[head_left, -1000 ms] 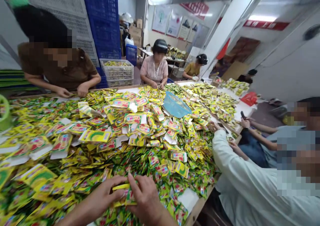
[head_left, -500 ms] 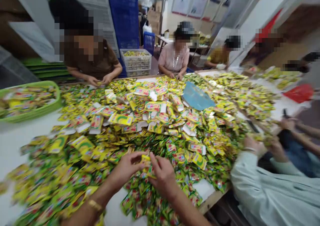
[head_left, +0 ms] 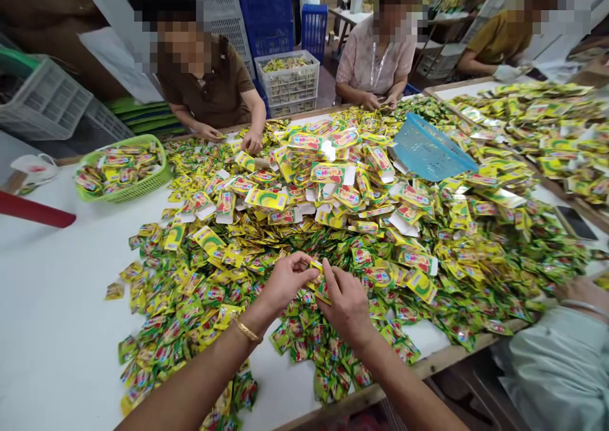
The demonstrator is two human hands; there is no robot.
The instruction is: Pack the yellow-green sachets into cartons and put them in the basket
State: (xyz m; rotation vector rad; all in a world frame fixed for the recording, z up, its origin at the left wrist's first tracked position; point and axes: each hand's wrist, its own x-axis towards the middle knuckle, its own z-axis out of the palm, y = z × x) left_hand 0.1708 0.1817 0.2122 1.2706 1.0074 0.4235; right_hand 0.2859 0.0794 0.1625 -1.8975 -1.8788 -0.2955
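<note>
In the middle of the head view, my left hand (head_left: 284,283) and my right hand (head_left: 348,301) meet over the table. Between their fingertips is a small yellow and green packet (head_left: 322,286), pinched from both sides and partly covered by my fingers. Heaped beyond my hands are small yellow cardboard boxes (head_left: 267,199), some with white end flaps sticking out. Loose green and yellow sachets (head_left: 295,336) spread below and to the left of my hands. A gold bracelet (head_left: 248,331) circles my left wrist.
A green basket (head_left: 137,190) of packets stands on the white table (head_left: 57,291) at left. A blue basket (head_left: 431,148) lies tilted on the heap. Co-workers sit opposite; a person's pale sleeve (head_left: 556,361) is at right. A dark phone (head_left: 575,223) lies nearby. A red bar (head_left: 35,209) enters from the left.
The whole view has shifted, so my hands and the heap appear farther right, with more of the left table showing. Both hands still grip the packet. The opposite co-worker's hand now reaches the heap.
</note>
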